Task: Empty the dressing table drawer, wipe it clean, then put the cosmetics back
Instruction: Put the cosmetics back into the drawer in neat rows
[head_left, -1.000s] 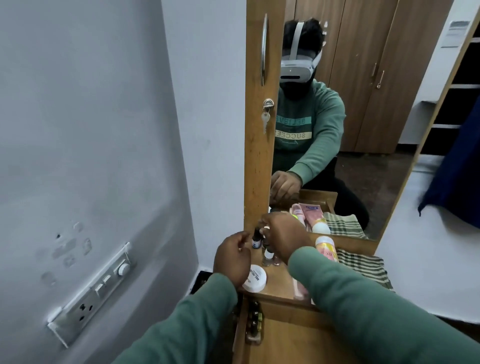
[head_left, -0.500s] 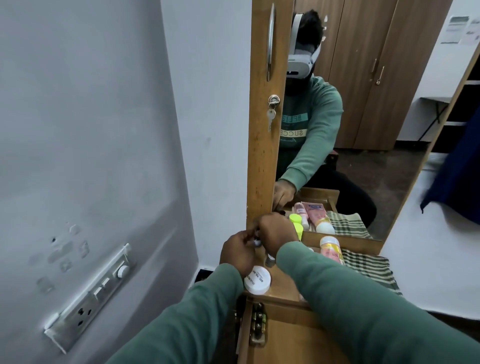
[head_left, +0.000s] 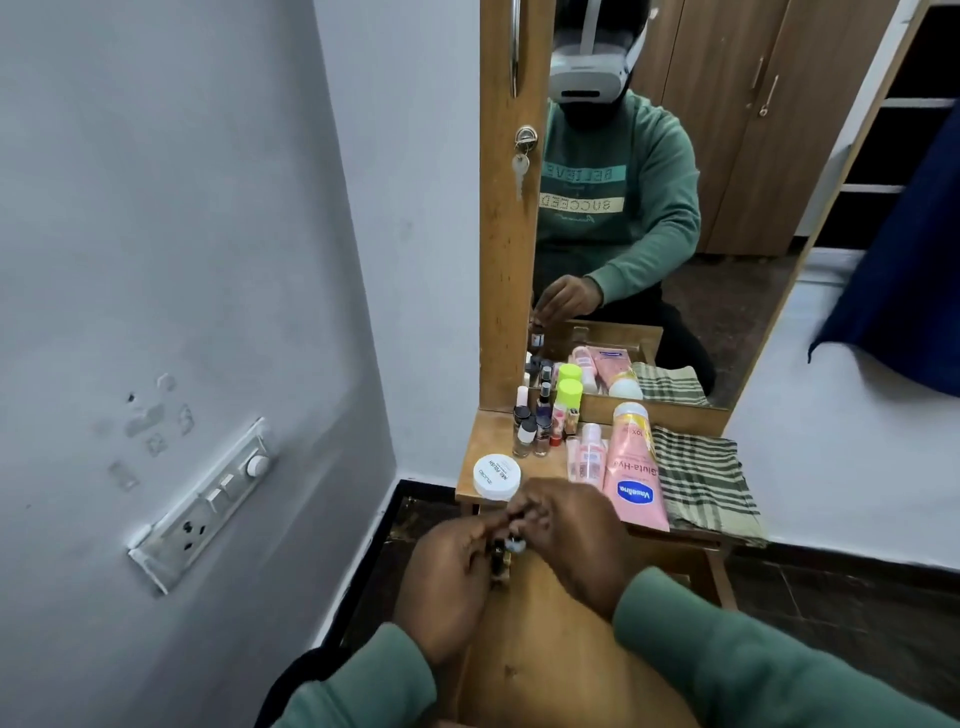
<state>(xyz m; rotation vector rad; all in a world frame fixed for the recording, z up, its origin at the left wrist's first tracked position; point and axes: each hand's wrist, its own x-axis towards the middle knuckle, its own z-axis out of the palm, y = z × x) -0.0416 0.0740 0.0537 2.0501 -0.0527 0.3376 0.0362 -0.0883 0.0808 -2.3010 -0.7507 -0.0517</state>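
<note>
Wooden drawer (head_left: 545, 649) looks nearly bare while most cosmetics (head_left: 634, 478) lie on the worktop (head_left: 482, 441) behind it, so emptying seems in hand: left hand (head_left: 447, 571) and right hand (head_left: 571, 540) pinch small bottles (head_left: 501, 558) at its back-left corner, to be lifted out next.

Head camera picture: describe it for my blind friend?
The left hand and right hand hold small bottles over an open wooden drawer. Behind, a shelf below a mirror carries a white jar, pink tube, nail polishes and striped cloth.
</note>
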